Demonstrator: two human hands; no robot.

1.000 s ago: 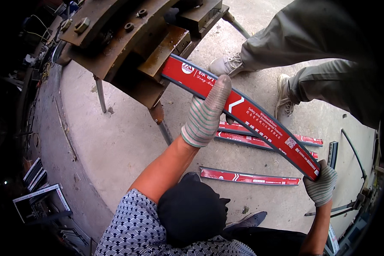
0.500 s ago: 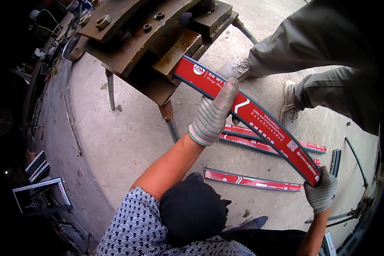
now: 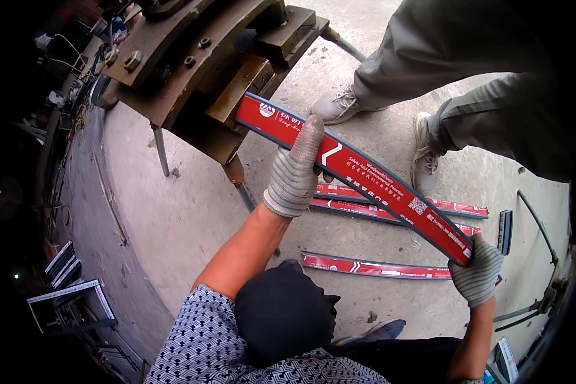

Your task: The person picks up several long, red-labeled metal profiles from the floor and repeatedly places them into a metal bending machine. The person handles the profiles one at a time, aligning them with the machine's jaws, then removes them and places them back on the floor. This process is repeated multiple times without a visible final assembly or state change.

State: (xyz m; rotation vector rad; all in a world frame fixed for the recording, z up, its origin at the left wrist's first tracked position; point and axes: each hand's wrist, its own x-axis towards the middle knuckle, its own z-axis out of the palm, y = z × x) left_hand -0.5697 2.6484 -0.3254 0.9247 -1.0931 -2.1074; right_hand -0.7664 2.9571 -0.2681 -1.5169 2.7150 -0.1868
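Note:
A long, slightly curved profile strip [image 3: 365, 171] with dark grey edges and red printed film slants across the middle. Its far end meets a rusty steel machine [image 3: 237, 83]; whether that end sits inside or against the block, I cannot tell. My left hand [image 3: 294, 173], in a striped knit glove, holds the strip closer to the machine, thumb on top and fingers mostly hidden underneath. At the strip's near right end, my right hand [image 3: 477, 272], gloved alike, is wrapped round it.
Several similar red strips, one of them nearest me [image 3: 377, 266], lie on the concrete floor below. Another person's legs in grey trousers [image 3: 454, 57] stand at the far right beside the machine. Frames [image 3: 70, 307] and clutter line the left; a short dark piece [image 3: 505, 232] lies right.
The machine and the strip's far end have shifted left in view. My right hand and the near end have moved slightly up and left. Both hands keep their hold.

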